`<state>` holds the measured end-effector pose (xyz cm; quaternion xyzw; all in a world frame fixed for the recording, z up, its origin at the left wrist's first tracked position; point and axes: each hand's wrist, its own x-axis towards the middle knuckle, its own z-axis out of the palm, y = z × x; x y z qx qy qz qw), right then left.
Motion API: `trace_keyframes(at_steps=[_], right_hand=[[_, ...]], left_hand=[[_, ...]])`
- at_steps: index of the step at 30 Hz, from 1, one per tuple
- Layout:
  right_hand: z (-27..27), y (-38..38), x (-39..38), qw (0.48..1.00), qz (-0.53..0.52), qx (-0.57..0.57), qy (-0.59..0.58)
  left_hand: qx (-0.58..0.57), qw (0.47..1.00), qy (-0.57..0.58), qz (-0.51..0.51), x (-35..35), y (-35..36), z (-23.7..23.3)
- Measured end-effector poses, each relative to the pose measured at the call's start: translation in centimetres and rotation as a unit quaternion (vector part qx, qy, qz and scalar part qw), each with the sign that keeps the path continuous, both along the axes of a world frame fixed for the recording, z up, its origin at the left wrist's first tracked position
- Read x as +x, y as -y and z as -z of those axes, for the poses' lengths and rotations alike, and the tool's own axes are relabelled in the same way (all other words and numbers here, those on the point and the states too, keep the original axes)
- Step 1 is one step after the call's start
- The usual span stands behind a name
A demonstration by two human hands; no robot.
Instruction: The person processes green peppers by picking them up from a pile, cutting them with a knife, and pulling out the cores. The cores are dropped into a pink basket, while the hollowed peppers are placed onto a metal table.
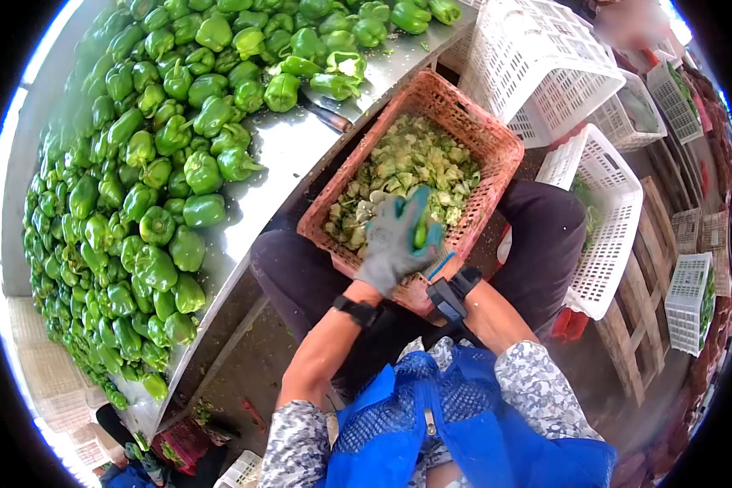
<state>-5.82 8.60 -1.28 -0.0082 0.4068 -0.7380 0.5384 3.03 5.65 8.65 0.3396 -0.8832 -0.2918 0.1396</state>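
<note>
My left hand (386, 248), in a grey glove, is over the near end of a reddish plastic crate (496, 146). Pressed close to it is my right hand (433, 237), in a glove with teal on it and partly hidden by the left. Between the two hands is a green bell pepper (420, 234), and the fingers of both are closed about it; motion blurs the fingertips. Beneath them the crate holds a heap of pale green pepper cores and scraps (419, 159). The crate stands between my knees.
On the metal table (281, 154) at the left lies a large pile of green bell peppers (167, 171). A knife (329, 118) rests near its edge. White crates (537, 57) stand at the back right, another white crate (606, 236) by my right knee, and a wooden pallet (638, 317) beyond.
</note>
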Motion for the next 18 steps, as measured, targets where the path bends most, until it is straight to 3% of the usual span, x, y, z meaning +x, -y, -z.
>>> trace_keyframes(at_steps=[1, 3, 4, 6, 8, 9, 11, 12, 16, 18], right_hand=[[0.5, 0.6, -0.4, 1.000, -0.011, -0.001, -0.019], [-0.1, 1.0, -1.6, 0.994, -0.073, 0.042, -0.068], [-1.1, 1.3, -2.4, 0.984, -0.124, 0.080, -0.104], [-4.0, 0.8, -2.0, 0.936, -0.115, 0.104, -0.315], [-6.5, 0.4, -1.9, 0.870, -0.157, 0.093, -0.459], [-5.4, 0.8, -1.4, 0.794, -0.096, 0.011, -0.600], [-6.7, 0.9, -0.9, 0.673, -0.168, 0.088, -0.715], [-7.7, 0.9, -0.8, 0.601, -0.202, 0.123, -0.763], [-7.1, 1.7, -1.1, 0.584, -0.203, 0.096, -0.780], [-6.8, 2.2, -1.6, 0.557, -0.207, 0.073, -0.801]], left_hand=[[0.083, 0.987, -0.120, -0.068, -0.5, 1.0, 1.1], [0.254, 0.884, -0.335, -0.205, -0.4, 2.3, 3.6], [0.475, 0.741, -0.432, -0.198, 1.2, 2.3, 3.3], [0.539, 0.672, -0.481, -0.161, 2.3, 3.8, 4.3], [0.257, 0.865, -0.415, -0.120, 2.2, 4.0, 5.0], [0.261, 0.854, -0.437, -0.111, 1.7, 4.1, 4.9], [0.436, 0.706, -0.551, -0.081, 1.4, 4.2, 6.4], [0.400, 0.744, -0.530, -0.079, 1.3, 4.2, 6.8], [0.156, 0.882, -0.440, -0.059, 1.6, 4.2, 6.8], [0.289, 0.839, -0.454, -0.080, 1.5, 4.6, 7.6]])
